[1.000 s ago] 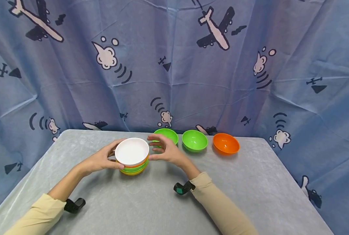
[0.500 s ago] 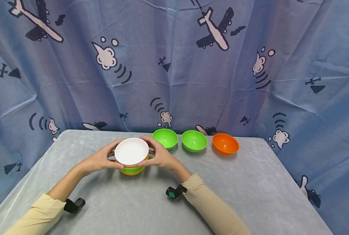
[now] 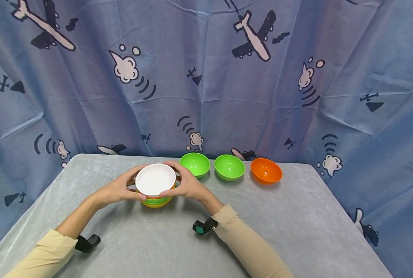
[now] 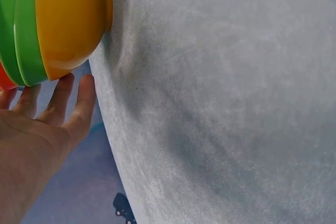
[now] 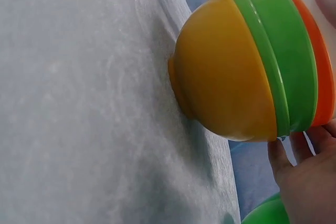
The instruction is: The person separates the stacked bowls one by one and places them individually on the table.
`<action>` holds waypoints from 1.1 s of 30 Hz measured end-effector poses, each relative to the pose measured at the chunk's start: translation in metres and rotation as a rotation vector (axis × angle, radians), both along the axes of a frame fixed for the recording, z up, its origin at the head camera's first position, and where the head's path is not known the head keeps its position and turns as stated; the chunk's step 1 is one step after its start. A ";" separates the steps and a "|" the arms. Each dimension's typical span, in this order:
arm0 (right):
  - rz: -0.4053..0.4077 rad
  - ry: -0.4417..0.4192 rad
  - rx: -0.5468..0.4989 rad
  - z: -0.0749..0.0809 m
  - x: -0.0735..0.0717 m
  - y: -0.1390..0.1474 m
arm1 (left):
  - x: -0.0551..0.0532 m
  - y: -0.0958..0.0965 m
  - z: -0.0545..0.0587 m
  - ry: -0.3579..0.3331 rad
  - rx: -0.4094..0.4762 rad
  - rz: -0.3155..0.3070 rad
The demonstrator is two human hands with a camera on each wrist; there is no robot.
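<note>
A stack of nested bowls stands upright on the table, left of centre in the head view. The white bowl [image 3: 156,180] is uppermost. Under it come an orange bowl [image 5: 318,59], green bowls [image 5: 281,51] and, lowest, a yellow bowl [image 5: 220,72] whose foot meets the cloth. My left hand [image 3: 117,188] holds the stack's left side, thumb in front and fingers round the back. From the right, my right hand [image 3: 192,186] grips it the same way, its thumb near the white rim. Some of the fingers are hidden behind the stack in the head view.
Behind and right of the stack, a green bowl [image 3: 195,165], a second green bowl [image 3: 229,167] and an orange bowl [image 3: 266,171] stand in a row near the table's back edge. A grey cloth covers the table [image 3: 297,227]. A blue patterned curtain [image 3: 206,77] hangs behind.
My right hand has moved left from beside the stack and now grips its right side. The green bowl behind it has come into full view. My left hand stays on the stack.
</note>
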State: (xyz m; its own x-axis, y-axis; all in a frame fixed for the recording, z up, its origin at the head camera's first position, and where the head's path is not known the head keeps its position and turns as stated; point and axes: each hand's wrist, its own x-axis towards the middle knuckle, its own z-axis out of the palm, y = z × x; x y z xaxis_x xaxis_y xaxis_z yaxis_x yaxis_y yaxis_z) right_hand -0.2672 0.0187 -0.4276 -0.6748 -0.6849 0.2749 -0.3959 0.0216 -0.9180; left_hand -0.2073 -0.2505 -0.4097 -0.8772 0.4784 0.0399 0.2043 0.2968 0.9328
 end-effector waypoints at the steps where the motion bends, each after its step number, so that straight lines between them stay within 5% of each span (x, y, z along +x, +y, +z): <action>1: 0.000 0.003 -0.003 0.000 0.000 0.000 | 0.000 0.000 0.000 0.002 0.002 -0.001; 33: 0.022 0.029 -0.112 0.008 -0.001 0.000 | 0.000 0.000 0.001 -0.016 -0.027 0.015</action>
State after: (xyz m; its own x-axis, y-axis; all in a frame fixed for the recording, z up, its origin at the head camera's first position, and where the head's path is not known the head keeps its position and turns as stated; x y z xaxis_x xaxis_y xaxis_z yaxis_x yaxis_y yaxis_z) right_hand -0.2687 0.0190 -0.4196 -0.6506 -0.6635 0.3694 -0.4212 -0.0894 -0.9025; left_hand -0.2078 -0.2506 -0.4089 -0.8847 0.4659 0.0131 0.1850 0.3252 0.9274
